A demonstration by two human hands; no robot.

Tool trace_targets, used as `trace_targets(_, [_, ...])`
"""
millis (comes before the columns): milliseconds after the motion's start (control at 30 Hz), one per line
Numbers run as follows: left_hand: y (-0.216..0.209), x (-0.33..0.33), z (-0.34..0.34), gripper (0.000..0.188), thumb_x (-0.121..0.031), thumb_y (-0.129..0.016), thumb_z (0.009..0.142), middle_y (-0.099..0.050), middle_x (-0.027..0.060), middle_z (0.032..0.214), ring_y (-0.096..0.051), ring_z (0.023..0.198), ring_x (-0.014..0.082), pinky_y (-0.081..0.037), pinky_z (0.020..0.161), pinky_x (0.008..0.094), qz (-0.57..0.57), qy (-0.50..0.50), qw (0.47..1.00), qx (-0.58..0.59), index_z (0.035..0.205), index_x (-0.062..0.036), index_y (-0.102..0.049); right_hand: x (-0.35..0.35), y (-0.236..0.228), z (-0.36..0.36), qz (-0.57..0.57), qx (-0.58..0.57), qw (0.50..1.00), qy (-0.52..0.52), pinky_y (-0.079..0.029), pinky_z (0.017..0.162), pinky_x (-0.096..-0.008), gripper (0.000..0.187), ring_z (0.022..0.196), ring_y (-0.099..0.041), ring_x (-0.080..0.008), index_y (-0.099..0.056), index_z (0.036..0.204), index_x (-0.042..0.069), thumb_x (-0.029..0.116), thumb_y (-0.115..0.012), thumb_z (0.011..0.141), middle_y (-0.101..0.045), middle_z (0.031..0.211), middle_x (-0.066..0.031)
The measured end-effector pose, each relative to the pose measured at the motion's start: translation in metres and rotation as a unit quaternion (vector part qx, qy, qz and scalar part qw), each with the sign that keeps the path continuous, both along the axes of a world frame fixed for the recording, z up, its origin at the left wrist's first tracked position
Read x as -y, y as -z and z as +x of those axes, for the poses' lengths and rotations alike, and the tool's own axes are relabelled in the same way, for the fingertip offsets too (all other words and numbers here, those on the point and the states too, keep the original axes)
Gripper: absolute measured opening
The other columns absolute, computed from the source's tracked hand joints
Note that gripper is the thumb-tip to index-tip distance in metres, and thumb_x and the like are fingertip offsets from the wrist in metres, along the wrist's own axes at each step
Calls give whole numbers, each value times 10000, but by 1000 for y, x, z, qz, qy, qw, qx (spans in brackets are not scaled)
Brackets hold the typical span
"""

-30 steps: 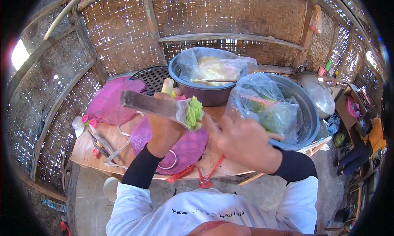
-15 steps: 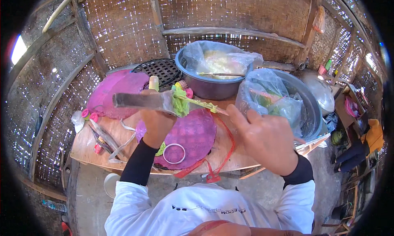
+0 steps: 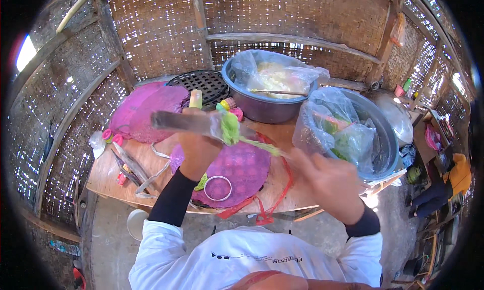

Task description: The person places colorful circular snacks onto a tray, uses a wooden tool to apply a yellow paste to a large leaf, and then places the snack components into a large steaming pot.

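My left hand (image 3: 198, 148) is closed around a dark, flat paddle-like tool (image 3: 174, 120), held level above the table. A lump of green paste (image 3: 230, 129) clings to its right end. From that lump a strand of paste (image 3: 261, 146) stretches down to the right, toward the tip of a thin stick. My right hand (image 3: 330, 184), blurred by motion, is closed on this stick, mostly hidden by the fingers. Beneath both hands lies a round purple mesh sheet (image 3: 247, 171). On its near edge rest a white ring (image 3: 218, 188) and a bit of green paste (image 3: 201, 182).
A tub (image 3: 267, 106) with a plastic bag of pale stuff and a stick stands at the back. Right of it, another tub (image 3: 390, 139) holds a bag with green contents. More purple mesh (image 3: 146, 116), a black basket (image 3: 199, 84) and red ribbon (image 3: 283, 191) lie on the table.
My right hand has swung down, nearer to me. The paste strand now slopes lower. My left hand still holds the tool in nearly the same place.
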State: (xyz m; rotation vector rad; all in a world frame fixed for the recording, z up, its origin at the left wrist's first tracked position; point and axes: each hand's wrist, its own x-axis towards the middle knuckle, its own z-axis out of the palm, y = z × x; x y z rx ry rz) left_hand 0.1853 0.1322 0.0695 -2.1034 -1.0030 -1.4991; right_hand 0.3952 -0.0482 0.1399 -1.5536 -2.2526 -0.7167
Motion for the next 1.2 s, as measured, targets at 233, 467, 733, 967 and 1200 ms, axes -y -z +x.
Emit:
trace_targets(233, [35, -19, 42, 480, -152, -772, 581, -543, 63, 838, -544, 790, 183, -443, 712, 330, -39, 239, 905, 350, 974, -43, -520, -29, 75, -7, 110, -362, 925, 5, -459, 473, -339, 238, 537, -589, -248, -605, 976, 90, 101, -598, 738, -614, 720, -110])
trace_targets(467, [1, 1, 43, 493, -51, -706, 642, -490, 97, 908, -541, 827, 197, -428, 739, 354, -185, 528, 650, 515, 940, -86, -315, -27, 100, -28, 56, -429, 900, -48, -458, 475, -337, 223, 528, -591, -254, -602, 966, 74, 108, -591, 747, -604, 706, -133])
trace_targets(733, [32, -19, 42, 277, -127, -558, 783, -437, 59, 925, -528, 840, 196, -476, 755, 389, -93, 376, 829, 403, 972, -124, -355, -19, 108, -11, -4, -448, 894, 8, -459, 476, -334, 222, 525, -593, -255, -604, 973, 58, 118, -592, 760, -608, 701, -143])
trace_targets(967, [34, -23, -54, 343, -211, -538, 812, -483, 73, 1036, -530, 901, 200, -463, 784, 362, -178, 181, 892, 374, 1092, -59, -411, 46, 35, 101, -6, -391, 905, 168, -483, 633, -328, 237, 719, -621, -273, -621, 994, 79, 220, -543, 821, -634, 839, -114])
trace_targets(1200, [-18, -1, -51, 430, -182, -604, 749, -506, 104, 1030, -532, 882, 194, -452, 770, 303, -116, 372, 813, 433, 1116, -16, -453, 10, 42, 185, -217, 40, 867, 447, -473, 590, -386, 381, 692, -611, -314, -635, 705, 18, 377, -534, 785, -618, 714, -156])
